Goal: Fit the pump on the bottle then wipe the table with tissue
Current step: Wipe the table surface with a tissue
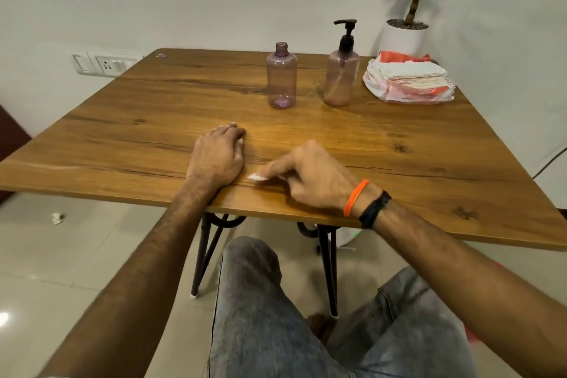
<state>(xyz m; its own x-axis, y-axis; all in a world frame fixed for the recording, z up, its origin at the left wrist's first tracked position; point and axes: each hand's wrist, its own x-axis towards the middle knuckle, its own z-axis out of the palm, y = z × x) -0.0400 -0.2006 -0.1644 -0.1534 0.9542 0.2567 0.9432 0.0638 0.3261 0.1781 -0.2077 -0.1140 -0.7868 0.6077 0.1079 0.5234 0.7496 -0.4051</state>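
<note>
Two translucent purple bottles stand at the back of the wooden table (129, 120). The left bottle (281, 77) has an open neck with no pump. The right bottle (341, 77) carries a black pump (346, 37). A plastic pack of tissues (409, 78) lies at the back right. My left hand (219, 155) rests on the table near the front edge, fingers curled, holding nothing. My right hand (310, 176), with orange and black wristbands, presses a small white piece of tissue (256, 177) onto the table under its extended fingers, just right of the left hand.
A potted plant (405, 34) in a white pot stands behind the tissue pack. A wall socket (106, 64) sits at the back left. A crumpled scrap of paper (57, 218) lies on the floor tiles. My knees in grey jeans are under the table's front edge.
</note>
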